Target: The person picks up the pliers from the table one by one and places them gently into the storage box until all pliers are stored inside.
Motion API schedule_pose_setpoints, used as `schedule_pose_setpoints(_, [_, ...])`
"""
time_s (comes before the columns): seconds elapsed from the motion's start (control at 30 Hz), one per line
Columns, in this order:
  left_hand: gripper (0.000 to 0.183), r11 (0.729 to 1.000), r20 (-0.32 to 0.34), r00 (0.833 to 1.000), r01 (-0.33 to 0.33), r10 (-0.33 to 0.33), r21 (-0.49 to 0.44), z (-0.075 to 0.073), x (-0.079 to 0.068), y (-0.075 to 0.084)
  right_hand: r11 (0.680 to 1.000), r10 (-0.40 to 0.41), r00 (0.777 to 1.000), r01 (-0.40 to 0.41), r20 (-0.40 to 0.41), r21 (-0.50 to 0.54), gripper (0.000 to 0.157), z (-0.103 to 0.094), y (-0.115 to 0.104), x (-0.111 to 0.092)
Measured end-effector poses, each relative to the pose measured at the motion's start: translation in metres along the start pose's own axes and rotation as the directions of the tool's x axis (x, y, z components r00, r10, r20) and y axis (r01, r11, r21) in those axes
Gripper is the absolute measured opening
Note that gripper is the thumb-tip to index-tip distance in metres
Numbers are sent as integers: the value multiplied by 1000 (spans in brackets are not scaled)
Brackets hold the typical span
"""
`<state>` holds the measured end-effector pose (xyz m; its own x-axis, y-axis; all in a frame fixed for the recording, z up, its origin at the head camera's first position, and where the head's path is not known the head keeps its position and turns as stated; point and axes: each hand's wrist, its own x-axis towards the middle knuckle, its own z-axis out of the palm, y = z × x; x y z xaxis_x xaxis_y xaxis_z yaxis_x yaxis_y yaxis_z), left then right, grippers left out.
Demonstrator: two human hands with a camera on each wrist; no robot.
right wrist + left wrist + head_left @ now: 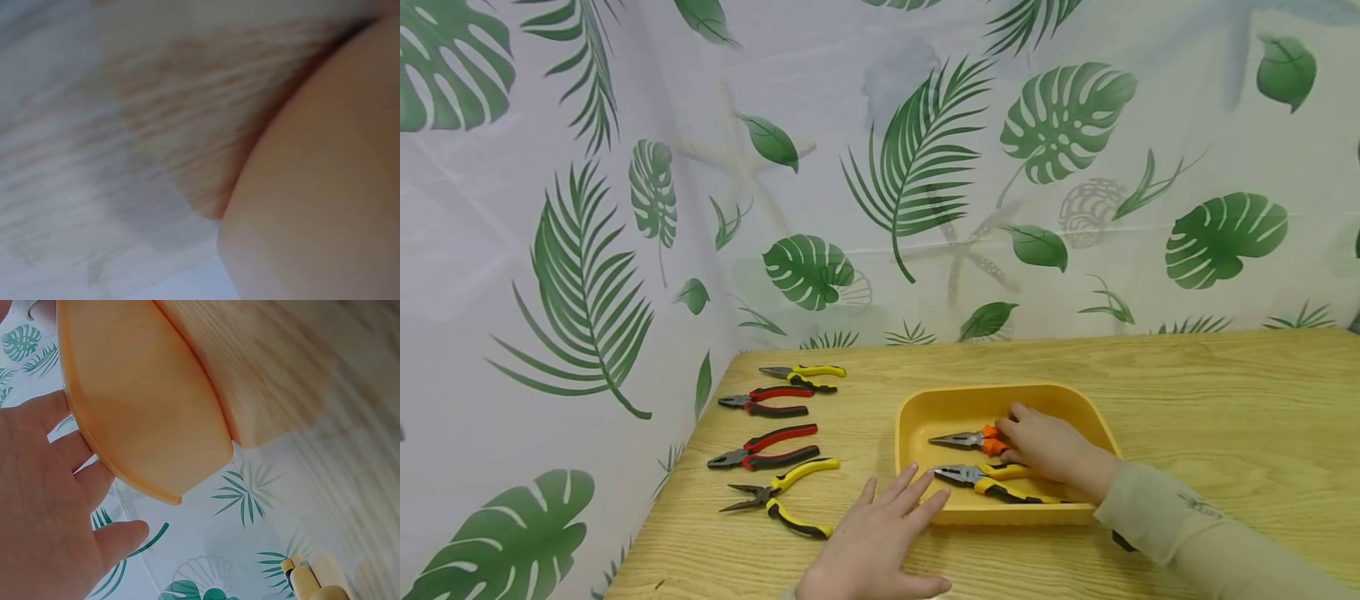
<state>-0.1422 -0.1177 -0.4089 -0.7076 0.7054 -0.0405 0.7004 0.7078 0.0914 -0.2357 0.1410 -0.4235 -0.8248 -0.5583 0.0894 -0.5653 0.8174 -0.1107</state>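
Observation:
My right hand [1052, 446] reaches into a yellow tray [1011, 517] and holds needle-nose pliers [958, 439] by their orange handles, whose ends it hides. Just in front of these, combination pliers [966, 475] with yellow-and-black handles lie in the tray. With fingers spread, my left hand [876, 546] is at the tray's near left corner. In the left wrist view, the left fingers [78, 450] touch the tray rim. The right wrist view is blurred and shows no hand.
Left of the tray, two combination pliers [747, 454] with red-and-black handles lie between yellow-and-black needle-nose pliers [765, 495] and another yellow-handled pair [778, 372]. The wooden table [1240, 417] meets a leaf-printed cloth [925, 292] at the back and left.

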Motion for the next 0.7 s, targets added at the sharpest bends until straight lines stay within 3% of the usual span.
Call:
schedule_pose_setpoints(0.33, [80, 1000, -3, 1000, 4, -4, 11, 0, 0, 0, 998, -44, 998, 42, -37, -54, 29, 4, 2, -1])
schedule_pose_setpoints(0.7, [80, 1000, 0, 1000, 1, -1, 13, 0, 0, 0, 998, -35, 999, 33, -35, -58, 31, 5, 3, 0])
